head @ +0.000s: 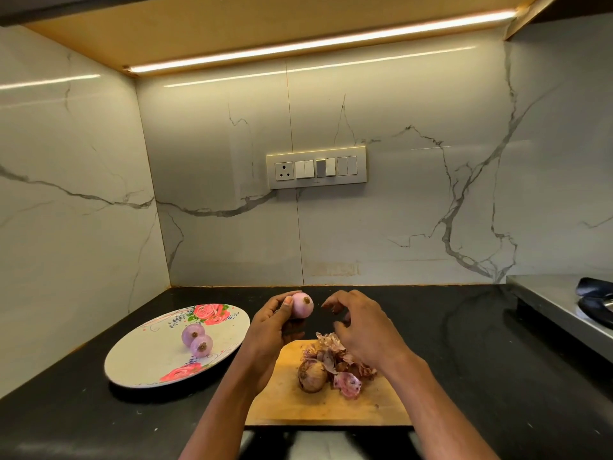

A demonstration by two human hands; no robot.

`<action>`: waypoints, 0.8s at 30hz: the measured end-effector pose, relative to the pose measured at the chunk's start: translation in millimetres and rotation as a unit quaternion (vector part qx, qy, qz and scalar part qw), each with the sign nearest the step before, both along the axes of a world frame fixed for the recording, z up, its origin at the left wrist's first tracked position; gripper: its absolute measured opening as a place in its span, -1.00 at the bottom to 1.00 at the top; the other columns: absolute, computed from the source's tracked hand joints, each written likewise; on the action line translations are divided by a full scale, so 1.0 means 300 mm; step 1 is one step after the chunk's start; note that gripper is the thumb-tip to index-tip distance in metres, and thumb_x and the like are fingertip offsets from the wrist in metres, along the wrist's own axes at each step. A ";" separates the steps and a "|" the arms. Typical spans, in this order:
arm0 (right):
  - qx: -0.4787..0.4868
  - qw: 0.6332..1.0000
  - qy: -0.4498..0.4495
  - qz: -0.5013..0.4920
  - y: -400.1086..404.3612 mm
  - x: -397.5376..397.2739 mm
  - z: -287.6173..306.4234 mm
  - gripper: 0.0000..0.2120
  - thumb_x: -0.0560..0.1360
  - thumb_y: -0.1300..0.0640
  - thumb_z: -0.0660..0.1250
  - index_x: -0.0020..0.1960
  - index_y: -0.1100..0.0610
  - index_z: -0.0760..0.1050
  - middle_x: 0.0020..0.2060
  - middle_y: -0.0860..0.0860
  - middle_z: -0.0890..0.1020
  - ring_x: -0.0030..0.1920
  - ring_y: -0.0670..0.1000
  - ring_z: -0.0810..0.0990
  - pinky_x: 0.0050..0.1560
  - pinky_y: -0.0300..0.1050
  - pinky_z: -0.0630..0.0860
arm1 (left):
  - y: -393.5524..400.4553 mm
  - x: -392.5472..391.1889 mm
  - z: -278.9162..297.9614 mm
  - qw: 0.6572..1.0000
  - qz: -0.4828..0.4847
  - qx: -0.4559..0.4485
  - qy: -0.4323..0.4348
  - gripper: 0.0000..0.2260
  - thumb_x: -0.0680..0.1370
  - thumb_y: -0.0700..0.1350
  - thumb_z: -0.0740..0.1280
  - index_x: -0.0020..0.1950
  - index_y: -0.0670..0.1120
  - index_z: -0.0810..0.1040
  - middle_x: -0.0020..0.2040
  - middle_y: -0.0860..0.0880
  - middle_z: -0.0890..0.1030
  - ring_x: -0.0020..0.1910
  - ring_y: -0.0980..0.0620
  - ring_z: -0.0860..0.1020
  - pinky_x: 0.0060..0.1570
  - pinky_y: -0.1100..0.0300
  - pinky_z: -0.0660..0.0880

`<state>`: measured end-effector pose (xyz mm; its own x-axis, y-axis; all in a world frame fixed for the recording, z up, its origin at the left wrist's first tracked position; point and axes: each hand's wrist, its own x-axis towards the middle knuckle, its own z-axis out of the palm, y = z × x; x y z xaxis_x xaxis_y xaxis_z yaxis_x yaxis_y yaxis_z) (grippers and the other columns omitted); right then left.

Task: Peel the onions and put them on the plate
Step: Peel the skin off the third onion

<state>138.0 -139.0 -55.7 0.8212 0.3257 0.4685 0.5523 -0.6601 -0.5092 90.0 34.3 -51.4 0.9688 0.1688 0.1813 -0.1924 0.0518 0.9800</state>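
Peeled onion [302,305] held up in left hand [273,327], fingers curled round it, above counter [464,343] between plate [139,353] and cutting board [331,406]. Right hand [360,327] beside it, fingers loosely bent, holding nothing. Two peeled onions [197,340] lie touching on plate. Unpeeled onion [311,375] sits on board against skin pile [341,363].
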 end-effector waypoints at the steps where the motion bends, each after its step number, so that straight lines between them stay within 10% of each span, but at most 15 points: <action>1: 0.003 1.000 0.004 0.004 -0.004 0.001 -0.002 -0.68 0.59 0.13 0.35 0.29 -0.13 0.48 0.15 -0.16 0.50 0.12 -0.15 0.51 0.15 -0.21 0.53 | -0.001 0.000 0.001 1.000 0.004 -0.001 0.002 -0.80 0.70 -0.09 0.14 0.18 0.01 0.55 0.15 -0.12 0.57 0.14 -0.10 0.57 0.00 0.13 0.56; 24: 0.163 0.983 0.016 0.078 0.046 -0.022 0.018 -0.75 0.48 -0.07 0.47 0.15 -0.08 0.63 0.00 -0.23 0.66 0.03 -0.25 0.58 -0.02 -0.41 0.46 | -0.016 0.006 -0.001 0.997 0.024 0.064 0.036 -0.73 0.71 0.07 0.07 0.08 0.06 0.55 0.08 -0.09 0.60 0.05 -0.04 0.59 -0.04 0.15 0.56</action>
<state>131.3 -125.0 -50.3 0.7892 0.2859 0.5435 0.6142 -0.3682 -0.6980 91.9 29.4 -51.6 0.9717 0.1946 0.1339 -0.1197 -0.0826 0.9894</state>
